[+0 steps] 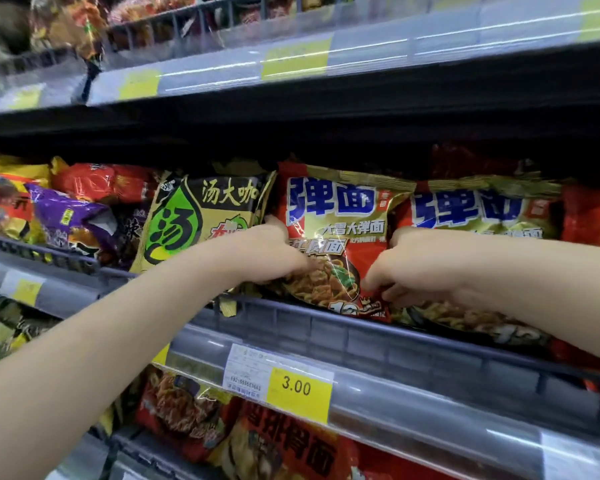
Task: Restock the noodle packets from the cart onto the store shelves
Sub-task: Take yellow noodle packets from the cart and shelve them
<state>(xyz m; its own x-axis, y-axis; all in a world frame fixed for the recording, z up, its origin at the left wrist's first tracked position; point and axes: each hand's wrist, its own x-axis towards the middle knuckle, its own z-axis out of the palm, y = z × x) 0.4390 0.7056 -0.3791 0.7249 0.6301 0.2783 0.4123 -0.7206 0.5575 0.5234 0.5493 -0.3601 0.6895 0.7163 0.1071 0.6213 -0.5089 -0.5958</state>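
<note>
we have the red packet (329, 237) upright on the middle shelf (361, 336), behind its rail, between the green packet (194, 220) and a matching red one (478, 216). risk: it may tip forward over the rail if let go before it seats. left hand (274, 254) grips its left edge, right hand (413, 268) pinches its lower right corner; packet sits between both sets of curled fingers.
</note>
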